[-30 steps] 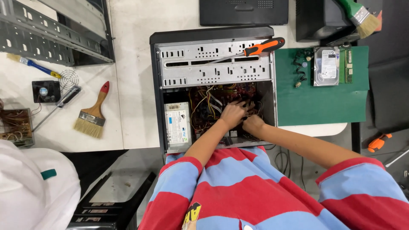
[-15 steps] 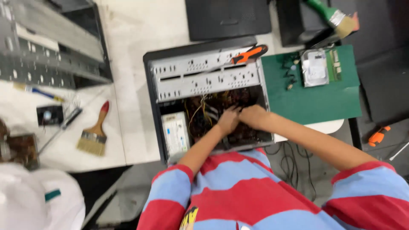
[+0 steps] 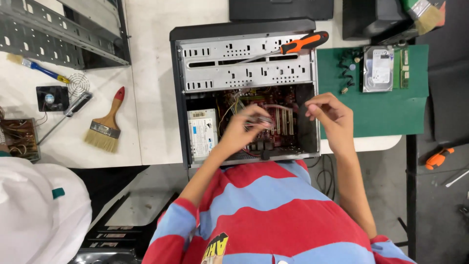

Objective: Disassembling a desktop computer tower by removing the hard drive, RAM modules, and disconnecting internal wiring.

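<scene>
Open computer case (image 3: 244,93) lies at the desk's (image 3: 151,98) near edge, left hand (image 3: 242,132) pinching a cable inside, right hand (image 3: 330,117) loosely curled, empty, above the motherboard (image 3: 273,105), mid-unplugging

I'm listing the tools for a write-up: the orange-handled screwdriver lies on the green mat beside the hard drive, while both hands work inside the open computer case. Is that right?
Not quite. In the head view the orange-handled screwdriver lies on top of the open computer case, across its metal drive bay, not on the green mat. The hard drive is on that mat. The left hand and right hand are at the case's opening.
</scene>
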